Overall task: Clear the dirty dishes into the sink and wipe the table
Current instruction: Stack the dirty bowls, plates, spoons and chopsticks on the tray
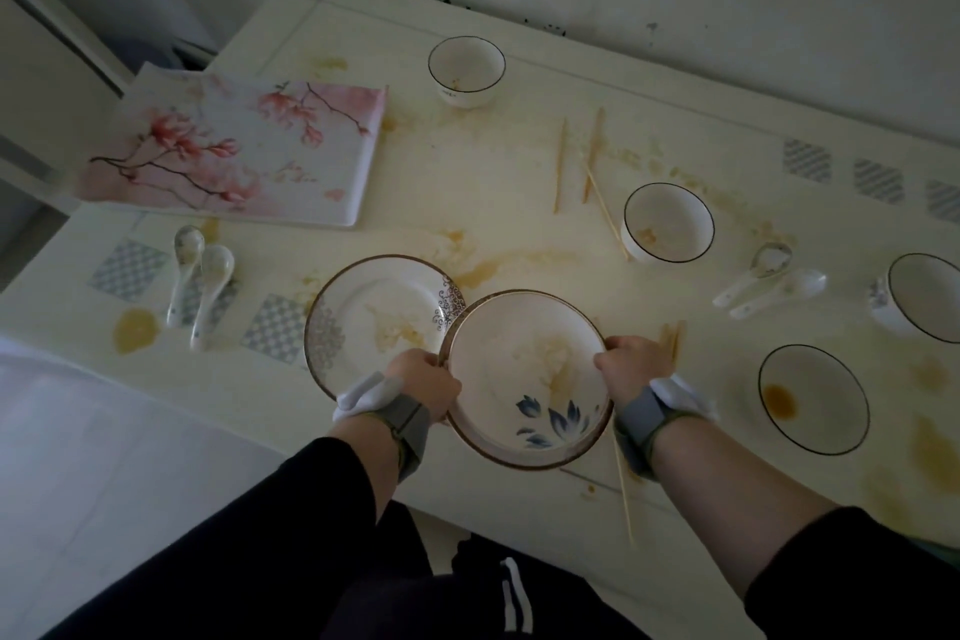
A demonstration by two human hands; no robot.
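Observation:
A dirty plate with a blue flower (524,379) is gripped on both rims: my left hand (423,382) holds its left edge, my right hand (631,364) its right edge. It overlaps a second dirty plate with a gold pattern (374,312) lying to its left on the stained white table (519,203). Whether the blue-flower plate is lifted or resting, I cannot tell. Three bowls stand farther off: one at the back (466,69), one right of centre (668,222), one at the right edge (922,296). A shallow dish with brown sauce (813,398) sits at the right.
A floral tray (234,151) lies at the back left. Two spoons (200,283) lie at the left, two more spoons (769,283) at the right. Chopsticks (576,161) are scattered mid-table, with one chopstick (623,489) near the front edge. The wall runs behind the table.

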